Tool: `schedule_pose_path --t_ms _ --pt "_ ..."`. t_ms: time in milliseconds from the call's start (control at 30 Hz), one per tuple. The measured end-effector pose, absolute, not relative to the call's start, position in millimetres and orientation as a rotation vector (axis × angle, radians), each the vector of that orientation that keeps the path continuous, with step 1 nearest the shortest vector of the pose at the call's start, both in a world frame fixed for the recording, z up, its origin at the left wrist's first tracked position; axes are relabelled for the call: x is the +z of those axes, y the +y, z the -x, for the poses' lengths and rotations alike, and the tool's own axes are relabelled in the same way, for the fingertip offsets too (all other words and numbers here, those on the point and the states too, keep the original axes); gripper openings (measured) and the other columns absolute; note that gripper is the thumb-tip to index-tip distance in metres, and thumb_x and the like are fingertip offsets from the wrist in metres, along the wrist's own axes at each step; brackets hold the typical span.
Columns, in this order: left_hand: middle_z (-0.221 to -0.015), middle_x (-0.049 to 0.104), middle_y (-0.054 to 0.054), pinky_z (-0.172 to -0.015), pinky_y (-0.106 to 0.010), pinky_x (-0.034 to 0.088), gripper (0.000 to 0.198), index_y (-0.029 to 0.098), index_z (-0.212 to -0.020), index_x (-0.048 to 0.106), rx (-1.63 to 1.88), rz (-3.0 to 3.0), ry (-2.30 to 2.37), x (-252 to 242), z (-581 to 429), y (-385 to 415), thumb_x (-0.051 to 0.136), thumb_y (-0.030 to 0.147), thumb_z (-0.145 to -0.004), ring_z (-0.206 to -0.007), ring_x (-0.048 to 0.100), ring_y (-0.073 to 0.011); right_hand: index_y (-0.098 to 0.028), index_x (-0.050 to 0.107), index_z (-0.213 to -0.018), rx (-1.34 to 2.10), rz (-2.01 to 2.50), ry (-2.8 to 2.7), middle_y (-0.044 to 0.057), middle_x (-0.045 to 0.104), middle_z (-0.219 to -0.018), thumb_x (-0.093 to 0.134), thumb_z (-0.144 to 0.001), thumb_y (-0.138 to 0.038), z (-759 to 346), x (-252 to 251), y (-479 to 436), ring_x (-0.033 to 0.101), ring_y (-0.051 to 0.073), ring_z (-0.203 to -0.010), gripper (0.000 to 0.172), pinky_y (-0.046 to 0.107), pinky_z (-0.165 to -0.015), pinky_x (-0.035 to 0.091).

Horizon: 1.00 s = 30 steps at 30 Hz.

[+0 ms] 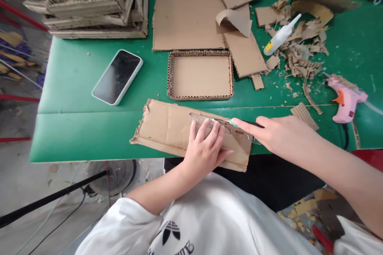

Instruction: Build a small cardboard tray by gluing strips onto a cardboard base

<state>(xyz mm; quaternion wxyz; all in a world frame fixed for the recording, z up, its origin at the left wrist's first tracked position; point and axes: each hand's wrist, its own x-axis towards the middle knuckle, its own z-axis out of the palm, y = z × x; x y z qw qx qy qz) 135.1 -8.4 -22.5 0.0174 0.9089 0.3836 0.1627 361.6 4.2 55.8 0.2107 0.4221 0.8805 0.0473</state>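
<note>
A piece of brown cardboard [167,125] lies at a slant along the table's front edge, its left end torn and its near edge jutting over the side. Across it rests a clear plastic ruler [196,118]. My left hand [205,143] presses flat on the ruler and cardboard, fingers spread. In my right hand [277,133] is a utility knife [234,122] with green and black parts, the index finger stretched along it. Its blade end lies along the ruler's far edge, close to my left fingertips. Just beyond stands a shallow cardboard tray [200,75] with corrugated walls.
Stacked cardboard trays [98,32] fill the back left, with a phone [117,77] nearer. Cardboard sheets [185,12] lie behind. To the right are cardboard scraps [302,55], a white glue bottle [281,36] and a pink glue gun [345,97] with a cord.
</note>
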Motion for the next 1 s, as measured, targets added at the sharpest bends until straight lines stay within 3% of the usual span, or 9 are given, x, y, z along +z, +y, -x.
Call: schedule_pose_path --t_ms 333,633,833,1000 --pt "-0.123 0.063 -0.013 -0.103 -0.059 0.032 0.055 0.007 -0.124 0.055 0.542 -2.809 1.199 -23.0 -135.5 -8.8 0.053 0.048 -0.087 -0.117 0.052 -0.038 -0.036 0.034 -0.144 0.152 -1.23 2.339 -0.003 0.049 -0.063 0.045 -0.078 -0.002 -399.5 64.0 -21.1 0.031 0.009 -0.042 0.075 0.03 -0.046 0.009" --pt "-0.117 0.066 -0.011 -0.103 -0.055 0.033 0.048 0.01 -0.117 0.059 0.656 -2.784 1.257 -24.7 -135.6 -10.3 0.058 0.045 -0.084 -0.113 0.054 -0.0356 -0.035 0.037 -0.143 0.034 -1.312 2.233 0.002 0.061 -0.074 0.038 -0.08 -0.001 -441.7 74.8 -54.8 0.05 0.015 -0.05 0.072 0.03 -0.047 0.015" --pt "-0.11 0.066 -0.012 -0.107 -0.057 0.029 0.049 0.011 -0.125 0.056 0.638 -2.775 1.313 -24.1 -133.3 -12.3 0.057 0.04 -0.085 -0.113 0.053 -0.0339 -0.032 0.039 -0.143 -0.003 -1.464 2.365 0.002 0.066 -0.08 0.035 -0.097 -0.025 -452.2 65.1 -65.5 0.054 0.013 -0.055 0.047 0.028 -0.046 0.024" --pt "-0.108 0.064 -0.014 -0.107 -0.06 0.027 0.044 0.013 -0.121 0.059 0.638 -2.775 1.398 -22.6 -128.9 -11.1 0.057 0.039 -0.085 -0.112 0.054 -0.0345 -0.022 0.044 -0.141 0.207 -1.638 2.44 0.001 0.066 -0.075 0.041 -0.096 -0.039 -435.7 61.2 -57.5 0.053 0.011 -0.052 0.048 0.025 -0.045 0.028"
